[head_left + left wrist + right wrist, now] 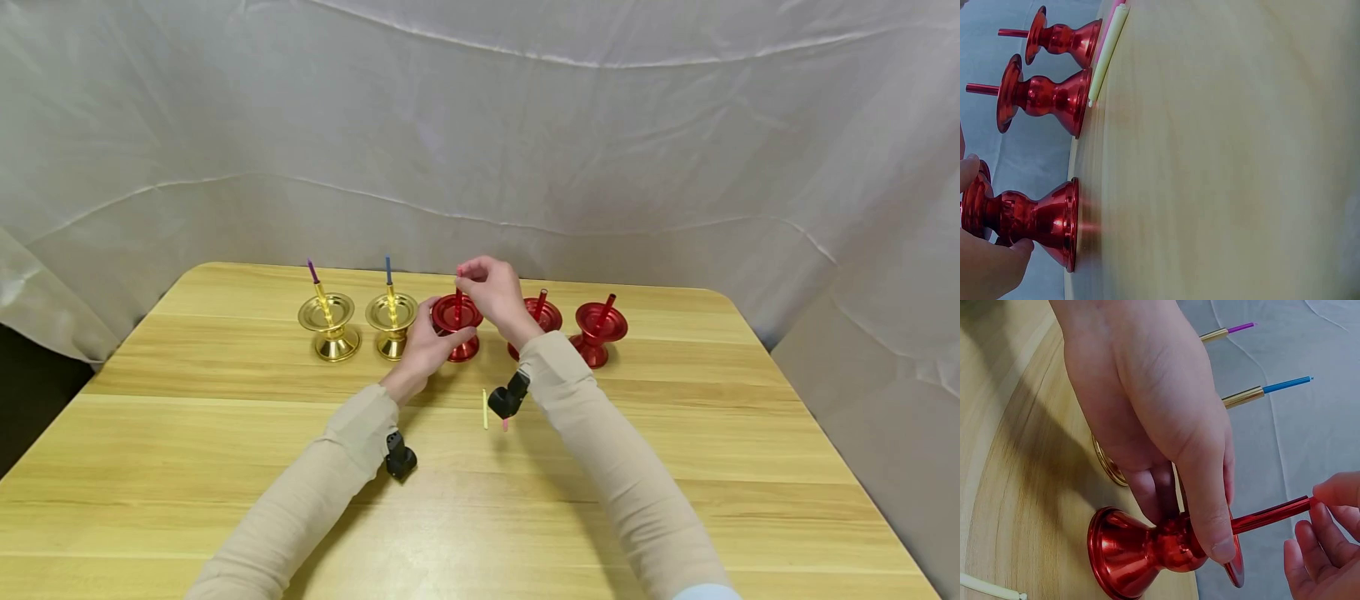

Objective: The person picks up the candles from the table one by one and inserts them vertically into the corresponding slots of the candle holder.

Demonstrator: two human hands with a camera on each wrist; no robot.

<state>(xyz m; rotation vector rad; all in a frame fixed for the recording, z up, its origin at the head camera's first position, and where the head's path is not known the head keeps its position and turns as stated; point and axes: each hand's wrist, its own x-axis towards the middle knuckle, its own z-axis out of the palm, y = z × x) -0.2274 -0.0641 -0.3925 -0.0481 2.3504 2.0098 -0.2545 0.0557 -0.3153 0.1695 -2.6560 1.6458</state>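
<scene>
My left hand (427, 350) grips a red metal candle holder (462, 348) round its waist, below the dish. The holder stands upright on the table, with a thin tube (1272, 514) rising from its middle. At the mouth of that tube, the thumb and fingertips of my right hand (491, 287) pinch a small red candle (459, 271), mostly hidden by the tube and fingers. In the left wrist view, the left thumb and a finger curl round the shiny red body. The right wrist view shows the right fingertips right at the tube's end.
To the left stand two gold holders, one with a purple candle (312, 269), one with a blue candle (388, 269). Two more red holders (600, 325) are on the right, partly behind the right arm. A yellow candle (485, 410) and a pink candle (506, 424) lie in front.
</scene>
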